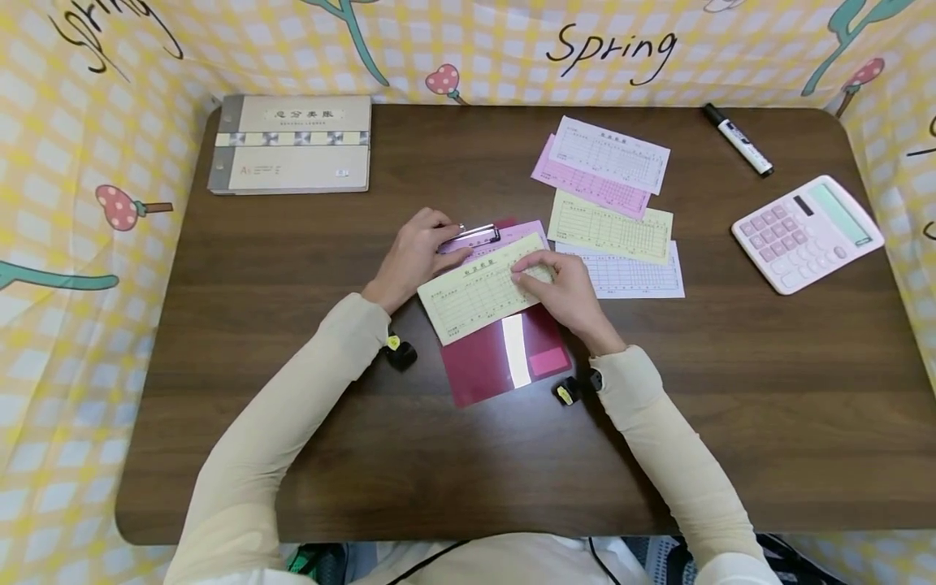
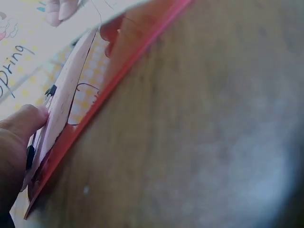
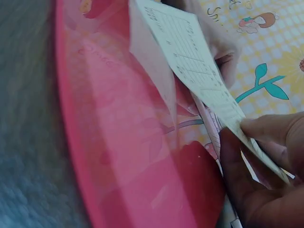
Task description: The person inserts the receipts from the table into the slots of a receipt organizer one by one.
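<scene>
A dark red, glossy clipboard (image 1: 475,366) lies tilted on the table before me, with a metal clip (image 1: 471,237) at its far end. Pink printed slips (image 1: 526,233) lie on it by the clip. My left hand (image 1: 418,256) grips the clipboard's far left corner, its thumb by the clip; in the left wrist view that thumb (image 2: 26,121) presses near the clip. Between thumb and fingers my right hand (image 1: 563,288) pinches a pale yellow printed slip (image 1: 475,292), which is held over the board and hides part of it. In the right wrist view the yellow slip (image 3: 190,57) stands raised above the board.
Right of the board lie overlapping printed slips: white (image 1: 614,154), pink (image 1: 585,180), yellow (image 1: 610,227) and another white one (image 1: 636,276). Further right are a pink calculator (image 1: 797,236) and a marker (image 1: 738,140). A grey-white ledger box (image 1: 292,171) sits at the back left.
</scene>
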Tool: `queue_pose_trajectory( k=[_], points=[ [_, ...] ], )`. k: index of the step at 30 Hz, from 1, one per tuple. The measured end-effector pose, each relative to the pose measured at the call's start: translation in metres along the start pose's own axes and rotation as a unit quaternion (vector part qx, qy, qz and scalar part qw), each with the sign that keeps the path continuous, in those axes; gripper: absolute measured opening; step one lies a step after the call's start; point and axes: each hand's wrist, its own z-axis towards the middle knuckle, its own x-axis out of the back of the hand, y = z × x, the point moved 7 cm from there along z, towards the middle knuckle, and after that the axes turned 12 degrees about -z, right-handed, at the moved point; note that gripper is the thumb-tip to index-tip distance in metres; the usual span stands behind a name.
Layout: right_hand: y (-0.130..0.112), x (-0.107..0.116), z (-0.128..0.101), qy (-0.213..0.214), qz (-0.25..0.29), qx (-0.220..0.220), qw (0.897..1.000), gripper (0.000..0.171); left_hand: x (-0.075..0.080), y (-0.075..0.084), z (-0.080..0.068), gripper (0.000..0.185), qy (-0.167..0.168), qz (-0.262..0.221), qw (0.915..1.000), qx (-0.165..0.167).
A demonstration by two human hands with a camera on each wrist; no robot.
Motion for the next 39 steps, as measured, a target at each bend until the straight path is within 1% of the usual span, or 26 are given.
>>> queue_pose_trajectory(
  k=[3,6,10,13,18,24,26,30,33,39],
  points=[
    [-0.001,0.003,0.001,0.022,-0.039,0.002,0.999,0.008,-0.002,0.003,0.001,0.035,-0.016,0.026,0.9993,-0.022],
    [-0.004,0.005,0.003,0.040,-0.090,0.006,0.995,0.009,-0.004,0.006,0.000,0.034,-0.032,0.053,0.9972,-0.042],
    [-0.007,0.006,0.005,0.042,-0.146,0.004,0.988,0.010,-0.006,0.010,0.001,0.036,-0.052,0.085,0.9934,-0.057],
    [-0.009,0.007,0.007,0.040,-0.166,-0.003,0.985,0.010,-0.007,0.012,0.002,0.035,-0.067,0.099,0.9907,-0.065],
    [-0.009,0.006,0.009,0.043,-0.177,-0.012,0.983,0.009,-0.006,0.013,0.004,0.031,-0.089,0.099,0.9884,-0.074],
    [-0.008,0.003,0.012,0.034,-0.182,-0.033,0.982,0.010,-0.004,0.012,0.008,0.028,-0.103,0.073,0.9899,-0.065],
    [-0.007,0.002,0.014,0.034,-0.187,-0.038,0.981,0.010,-0.002,0.011,0.008,0.028,-0.105,0.059,0.9907,-0.064],
    [-0.007,0.000,0.016,0.036,-0.187,-0.044,0.981,0.009,-0.001,0.008,0.009,0.026,-0.114,0.048,0.9905,-0.060],
    [-0.008,-0.002,0.018,0.033,-0.188,-0.044,0.981,0.010,-0.001,0.006,0.009,0.026,-0.128,0.044,0.9895,-0.050],
    [-0.008,-0.002,0.020,0.020,-0.193,-0.045,0.980,0.010,-0.001,0.007,0.015,0.025,-0.155,0.032,0.9864,-0.044]
  ],
)
